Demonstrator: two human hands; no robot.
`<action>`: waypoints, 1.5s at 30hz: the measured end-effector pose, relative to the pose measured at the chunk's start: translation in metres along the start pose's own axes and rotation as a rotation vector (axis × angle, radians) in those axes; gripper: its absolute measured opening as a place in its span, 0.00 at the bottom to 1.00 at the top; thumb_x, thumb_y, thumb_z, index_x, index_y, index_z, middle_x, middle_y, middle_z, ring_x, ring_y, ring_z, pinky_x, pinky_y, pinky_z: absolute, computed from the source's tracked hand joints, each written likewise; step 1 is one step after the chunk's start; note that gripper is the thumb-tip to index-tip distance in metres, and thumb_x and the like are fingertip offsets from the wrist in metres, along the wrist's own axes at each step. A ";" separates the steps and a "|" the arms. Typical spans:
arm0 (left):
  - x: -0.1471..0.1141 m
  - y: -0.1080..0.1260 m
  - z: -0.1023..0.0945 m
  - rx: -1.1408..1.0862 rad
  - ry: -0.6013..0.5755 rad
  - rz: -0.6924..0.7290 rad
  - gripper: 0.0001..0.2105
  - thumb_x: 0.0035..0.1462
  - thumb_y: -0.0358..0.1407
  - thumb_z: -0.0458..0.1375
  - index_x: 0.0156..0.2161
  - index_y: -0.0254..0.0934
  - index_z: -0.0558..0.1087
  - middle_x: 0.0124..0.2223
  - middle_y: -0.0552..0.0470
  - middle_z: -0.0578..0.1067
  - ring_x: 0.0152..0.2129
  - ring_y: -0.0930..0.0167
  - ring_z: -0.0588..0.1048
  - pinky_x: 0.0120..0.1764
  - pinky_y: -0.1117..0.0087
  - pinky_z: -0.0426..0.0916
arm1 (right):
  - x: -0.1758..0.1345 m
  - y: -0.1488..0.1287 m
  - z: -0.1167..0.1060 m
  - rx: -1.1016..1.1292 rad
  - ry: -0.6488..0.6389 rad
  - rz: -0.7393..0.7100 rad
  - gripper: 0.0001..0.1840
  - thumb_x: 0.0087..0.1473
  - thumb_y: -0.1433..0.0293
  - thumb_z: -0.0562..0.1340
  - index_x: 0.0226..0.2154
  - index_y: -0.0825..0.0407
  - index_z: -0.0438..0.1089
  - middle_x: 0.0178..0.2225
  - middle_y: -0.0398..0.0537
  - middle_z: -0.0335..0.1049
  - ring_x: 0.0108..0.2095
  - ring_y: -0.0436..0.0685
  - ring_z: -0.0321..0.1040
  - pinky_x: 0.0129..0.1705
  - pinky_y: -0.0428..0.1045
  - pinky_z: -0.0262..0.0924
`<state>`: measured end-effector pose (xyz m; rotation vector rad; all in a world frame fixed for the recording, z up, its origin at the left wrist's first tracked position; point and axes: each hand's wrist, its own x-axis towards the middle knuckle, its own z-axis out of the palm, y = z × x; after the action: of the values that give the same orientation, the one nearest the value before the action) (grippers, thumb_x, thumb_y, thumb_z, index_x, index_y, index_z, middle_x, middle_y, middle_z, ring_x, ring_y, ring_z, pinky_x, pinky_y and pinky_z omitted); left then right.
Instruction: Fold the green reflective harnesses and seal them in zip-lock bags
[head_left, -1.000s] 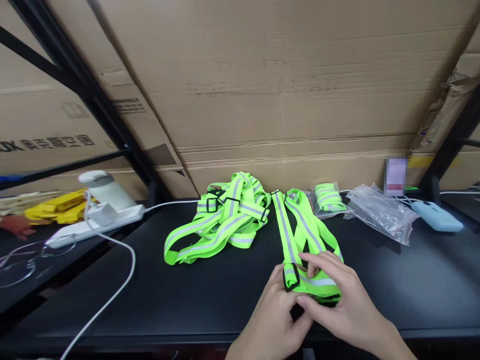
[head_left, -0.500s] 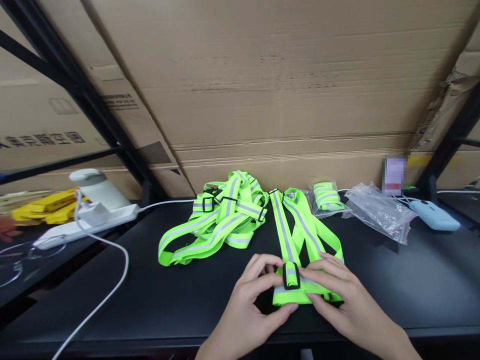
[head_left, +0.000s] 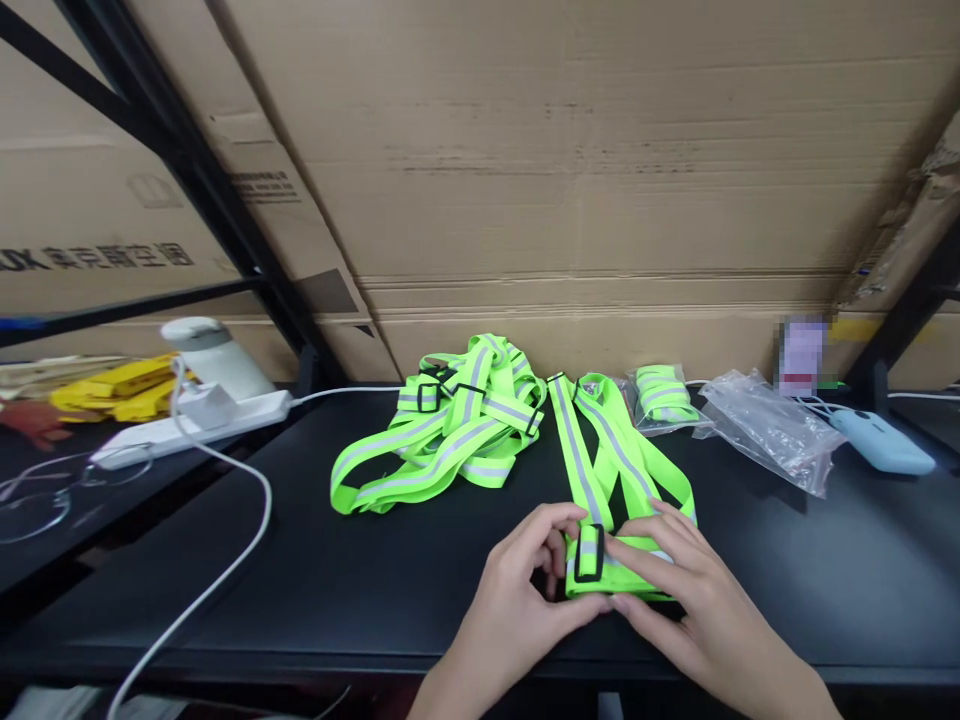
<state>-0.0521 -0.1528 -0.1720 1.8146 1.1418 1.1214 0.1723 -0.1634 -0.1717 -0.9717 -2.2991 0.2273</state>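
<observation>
Neon reflective strap (head_left: 574,450) lies lower ctr-right of frame on blk surface (head_left: 300,570), near end folded into a flat bundle w/ blk buckle (head_left: 599,553) on top. L hand (head_left: 514,590) pinches bundle's left end, grip part-closed; R hand (head_left: 694,590) grip likewise part-closed on it, fingers on top, thumb at front edge. 2nd strap pile (head_left: 442,462) sits approx ctr; clear bag (head_left: 772,420) mid-right.
</observation>
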 end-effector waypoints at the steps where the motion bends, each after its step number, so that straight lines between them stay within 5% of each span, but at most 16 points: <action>1: 0.000 -0.001 -0.001 -0.026 -0.034 -0.004 0.28 0.46 0.32 0.72 0.54 0.41 0.73 0.39 0.53 0.72 0.26 0.76 0.69 0.24 0.79 0.69 | -0.001 0.000 0.000 -0.001 0.000 -0.003 0.19 0.65 0.66 0.63 0.58 0.45 0.69 0.49 0.52 0.73 0.53 0.62 0.72 0.65 0.65 0.59; 5: -0.002 -0.001 -0.006 -0.103 -0.163 0.002 0.29 0.49 0.34 0.72 0.58 0.45 0.74 0.47 0.49 0.71 0.32 0.74 0.73 0.31 0.75 0.76 | -0.004 0.004 -0.002 0.010 -0.029 -0.008 0.22 0.64 0.68 0.64 0.60 0.43 0.67 0.49 0.50 0.73 0.53 0.61 0.72 0.67 0.68 0.55; 14: -0.001 0.005 -0.005 -0.047 -0.143 0.081 0.19 0.59 0.33 0.66 0.56 0.45 0.77 0.50 0.46 0.73 0.35 0.71 0.77 0.34 0.73 0.77 | -0.009 0.018 0.000 0.101 -0.040 -0.009 0.21 0.66 0.72 0.61 0.59 0.43 0.68 0.48 0.48 0.72 0.50 0.57 0.73 0.69 0.67 0.51; 19: -0.003 0.007 -0.007 0.044 -0.191 0.153 0.14 0.62 0.30 0.62 0.51 0.47 0.81 0.52 0.47 0.74 0.37 0.71 0.76 0.39 0.72 0.76 | -0.009 0.021 -0.008 0.155 -0.047 0.025 0.24 0.65 0.73 0.62 0.61 0.41 0.66 0.50 0.48 0.74 0.52 0.59 0.72 0.65 0.60 0.61; 24: -0.005 0.005 -0.006 0.147 -0.187 0.202 0.14 0.61 0.29 0.63 0.50 0.47 0.81 0.50 0.47 0.74 0.36 0.71 0.75 0.43 0.68 0.74 | -0.012 0.029 -0.014 0.136 -0.084 -0.002 0.16 0.64 0.71 0.64 0.53 0.44 0.71 0.46 0.48 0.76 0.52 0.60 0.70 0.63 0.61 0.63; 33: -0.009 0.002 -0.004 0.377 -0.246 0.248 0.19 0.63 0.28 0.59 0.56 0.49 0.76 0.53 0.46 0.70 0.38 0.68 0.73 0.43 0.65 0.72 | -0.028 0.031 -0.007 -0.173 0.175 -0.053 0.14 0.64 0.73 0.62 0.51 0.45 0.74 0.60 0.60 0.58 0.61 0.70 0.58 0.52 0.65 0.69; 38: -0.011 0.004 -0.006 0.412 -0.263 0.260 0.20 0.65 0.27 0.58 0.58 0.50 0.74 0.50 0.47 0.72 0.43 0.65 0.71 0.46 0.64 0.72 | -0.033 0.032 -0.013 -0.149 0.178 -0.082 0.15 0.65 0.75 0.62 0.53 0.48 0.72 0.51 0.59 0.66 0.51 0.63 0.68 0.46 0.57 0.72; 45: -0.011 0.003 -0.004 0.472 -0.226 0.286 0.19 0.62 0.27 0.63 0.56 0.45 0.75 0.50 0.47 0.73 0.44 0.63 0.73 0.46 0.63 0.74 | -0.038 0.036 -0.018 -0.098 0.127 -0.064 0.19 0.65 0.73 0.62 0.58 0.48 0.68 0.50 0.55 0.73 0.51 0.61 0.71 0.49 0.55 0.73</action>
<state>-0.0571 -0.1632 -0.1710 2.4636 1.0974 0.8088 0.2245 -0.1659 -0.1899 -0.9314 -2.2379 0.0249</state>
